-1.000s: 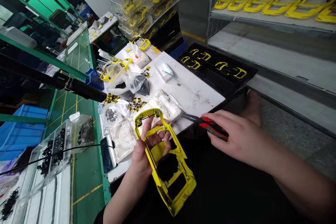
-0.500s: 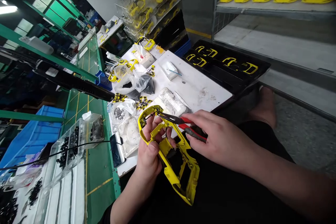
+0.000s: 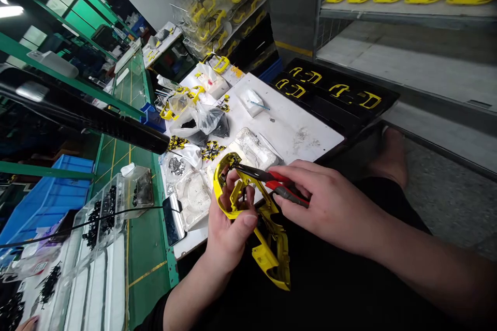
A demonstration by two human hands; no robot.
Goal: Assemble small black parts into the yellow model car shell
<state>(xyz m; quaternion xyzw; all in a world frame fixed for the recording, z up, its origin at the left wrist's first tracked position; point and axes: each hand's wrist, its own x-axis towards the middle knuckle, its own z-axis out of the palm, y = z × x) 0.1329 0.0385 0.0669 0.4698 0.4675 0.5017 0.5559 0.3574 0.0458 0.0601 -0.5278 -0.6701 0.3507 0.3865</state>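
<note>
A yellow plastic frame (image 3: 267, 268) with openings and inner ribs is gripped by my left hand (image 3: 229, 230), its thumb over the near edge and fingers curled inside. My right hand (image 3: 324, 196) is closed round the red and black handles of long-nose pliers (image 3: 256, 172). The jaw tips reach into the upper end of the frame, at a small dark part there. Whether the jaws pinch that part cannot be made out. White plaster-like blocks (image 3: 192, 194) lie on the table just beyond the frame.
A black powered driver (image 3: 128, 132) hangs at left above the white table (image 3: 287, 119). Bags of small parts (image 3: 212, 121) and a phone (image 3: 174, 221) lie there. A black tray (image 3: 330, 114) with yellow pieces is at right. Another person's fingers (image 3: 30, 324) show at lower left.
My left hand has turned the yellow frame and shifted it slightly right. The pliers' tips stay at its upper end. The hanging driver has swung, and fingers have appeared at lower left.
</note>
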